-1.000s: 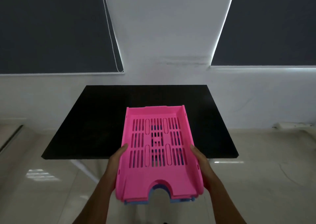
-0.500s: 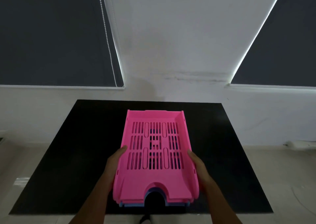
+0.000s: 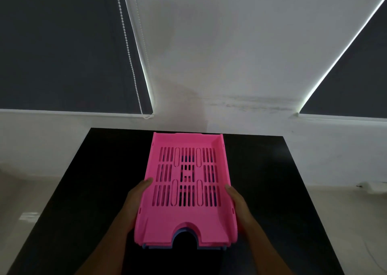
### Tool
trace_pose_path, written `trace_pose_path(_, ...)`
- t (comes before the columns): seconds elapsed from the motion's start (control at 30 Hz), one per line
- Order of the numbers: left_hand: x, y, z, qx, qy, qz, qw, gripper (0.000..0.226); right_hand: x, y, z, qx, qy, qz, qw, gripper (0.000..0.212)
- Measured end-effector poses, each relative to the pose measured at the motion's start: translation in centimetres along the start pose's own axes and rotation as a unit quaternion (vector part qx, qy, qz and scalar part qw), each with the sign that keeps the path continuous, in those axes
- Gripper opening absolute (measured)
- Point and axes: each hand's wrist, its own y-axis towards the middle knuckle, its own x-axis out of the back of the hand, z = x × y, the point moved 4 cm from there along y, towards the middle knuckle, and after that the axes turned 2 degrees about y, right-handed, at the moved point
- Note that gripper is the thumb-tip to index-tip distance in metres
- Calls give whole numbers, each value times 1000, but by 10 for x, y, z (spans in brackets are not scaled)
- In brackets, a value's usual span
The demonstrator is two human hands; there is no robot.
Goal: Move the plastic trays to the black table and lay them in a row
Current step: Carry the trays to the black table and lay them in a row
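I hold a stack of plastic trays over the middle of the black table (image 3: 272, 191). The top one is a pink slotted tray (image 3: 186, 191) with a rounded notch in its near edge. A blue tray (image 3: 182, 248) sits nested under it, showing only along the near edge and through the slots. My left hand (image 3: 136, 199) grips the stack's left side and my right hand (image 3: 238, 203) grips its right side. Whether the stack touches the table I cannot tell.
The table's far edge stands against a white wall (image 3: 209, 65). Dark window blinds (image 3: 62, 44) hang at upper left and upper right, with a bead cord (image 3: 129, 52) beside the left one. Pale floor (image 3: 21, 201) shows on both sides of the table.
I have come closer to the table, which now fills the lower view. The tray stack has gone from in front of the table's near edge to over its middle. Both hands keep their grip.
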Motion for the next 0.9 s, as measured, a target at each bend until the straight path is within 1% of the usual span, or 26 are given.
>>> trace_pose_path(0.07, 3, -2, -7, -43, 32, -16, 998, 46, -1, -4, 4, 26, -48, -8, 998, 55)
trace_pose_path(0.13, 4, -6, -14, -77, 59, -28, 995, 53, -5, -11, 14, 89, -110, -26, 990, 45)
trace_pose_path(0.17, 2, -8, -16, -89, 67, -35, 993, 51, -9, -15, 20, 126, -140, -31, 982, 39)
trace_pose_path(0.23, -7, -15, -22, -110, 79, -32, 990, 39, -17, -19, 30, 175, -201, -33, 963, 36)
trace_pose_path(0.33, -24, -29, -28, -120, 93, -26, 988, 29, -27, -18, 33, 194, -264, -42, 944, 30)
trace_pose_path(0.4, -31, -37, -31, -130, 96, -29, 986, 27, -25, -20, 35, 203, -272, -55, 939, 29)
trace_pose_path(0.5, -47, -47, -40, -149, 90, -30, 984, 29, -14, -32, 50, 224, -265, -58, 936, 34)
trace_pose_path(0.6, -84, -52, -48, -172, 107, -31, 979, 29, 8, -50, 76, 240, -269, -71, 930, 31)
trace_pose_path(0.77, -167, -48, -40, -180, 152, -5, 972, 28, 77, -74, 116, 252, -310, -141, 906, 28)
trace_pose_path(0.9, -231, -45, -17, -170, 187, 26, 967, 35, 134, -96, 141, 248, -314, -187, 897, 28)
